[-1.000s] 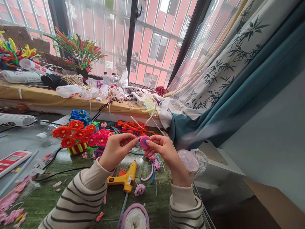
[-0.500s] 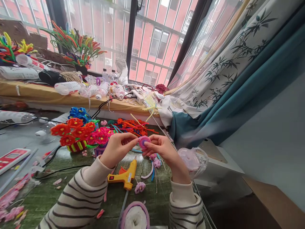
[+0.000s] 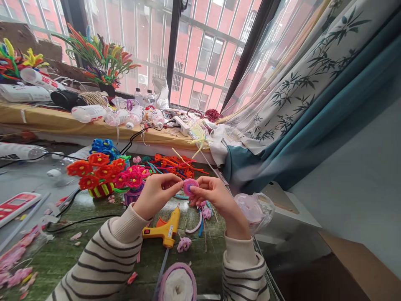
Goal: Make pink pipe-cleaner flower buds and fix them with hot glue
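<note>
Over the green mat (image 3: 147, 255), what have the hands got?

Both are raised in front of the flower pots, pinching one small pink coil (image 3: 191, 187) between them. The left hand (image 3: 156, 195) is nearly closed on the coil's left side, and the right hand (image 3: 213, 191) curls in to grip it from the right.

Why hold it up there, and from the sides?

My guess is that a grip at the edges leaves the coil's face uncovered and in plain view. Raising it also keeps it off the crowded mat.

What's underneath?

A yellow glue gun (image 3: 166, 228) lies just below the hands, with a small pink flower (image 3: 184, 244) close to its right. Nearer still sits a white roll (image 3: 177, 284) ringed in purple.

Anything crowding them?

On the left, yes. The magenta flowers (image 3: 133, 177) in their purple pot (image 3: 133, 196) stand close to the left hand, with the orange flowers (image 3: 94, 171) in a striped pot (image 3: 100, 191) just beyond. Straight ahead, a tangle of orange pipe cleaners (image 3: 175, 167) lies on the far part of the mat. A black cable (image 3: 84, 221) crosses the mat on the left, well clear of the hands.

And to the right?

A clear plastic bag (image 3: 254, 212) with something pale pink inside sits just past the right hand.
</note>
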Motion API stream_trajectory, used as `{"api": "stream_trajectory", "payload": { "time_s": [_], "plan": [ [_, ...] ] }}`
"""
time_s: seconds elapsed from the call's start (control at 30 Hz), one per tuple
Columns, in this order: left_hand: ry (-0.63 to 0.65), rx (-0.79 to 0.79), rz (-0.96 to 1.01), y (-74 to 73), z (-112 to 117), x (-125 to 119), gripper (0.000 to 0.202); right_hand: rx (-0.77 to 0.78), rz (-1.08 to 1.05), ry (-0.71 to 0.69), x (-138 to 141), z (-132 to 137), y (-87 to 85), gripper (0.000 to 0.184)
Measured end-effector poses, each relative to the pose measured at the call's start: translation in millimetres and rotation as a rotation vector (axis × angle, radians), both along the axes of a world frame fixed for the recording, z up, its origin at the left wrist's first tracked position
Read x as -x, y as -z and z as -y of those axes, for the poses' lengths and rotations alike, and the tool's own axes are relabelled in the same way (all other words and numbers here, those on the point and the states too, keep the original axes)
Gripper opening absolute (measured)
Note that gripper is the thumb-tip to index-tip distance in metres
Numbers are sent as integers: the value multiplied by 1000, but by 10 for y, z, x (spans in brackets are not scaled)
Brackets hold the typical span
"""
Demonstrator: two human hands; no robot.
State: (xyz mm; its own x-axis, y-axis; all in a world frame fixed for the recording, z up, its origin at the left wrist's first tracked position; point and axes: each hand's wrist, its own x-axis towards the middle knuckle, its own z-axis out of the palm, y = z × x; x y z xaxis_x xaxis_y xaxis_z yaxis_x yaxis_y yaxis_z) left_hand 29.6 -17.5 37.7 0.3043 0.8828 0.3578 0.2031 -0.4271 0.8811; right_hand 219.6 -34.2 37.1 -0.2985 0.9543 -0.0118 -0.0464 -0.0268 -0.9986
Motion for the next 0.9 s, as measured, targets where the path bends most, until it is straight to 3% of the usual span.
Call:
{"api": "stream_trajectory", "payload": {
  "time_s": [0.67,0.9],
  "plan": [
    [-59,-76,13,1,5,-2,31,-58,79,7,-47,6,-20,40],
    [-48,-149,-53,-39,-33,134,33,-125,52,74,-57,26,-30,38]
  ]
}}
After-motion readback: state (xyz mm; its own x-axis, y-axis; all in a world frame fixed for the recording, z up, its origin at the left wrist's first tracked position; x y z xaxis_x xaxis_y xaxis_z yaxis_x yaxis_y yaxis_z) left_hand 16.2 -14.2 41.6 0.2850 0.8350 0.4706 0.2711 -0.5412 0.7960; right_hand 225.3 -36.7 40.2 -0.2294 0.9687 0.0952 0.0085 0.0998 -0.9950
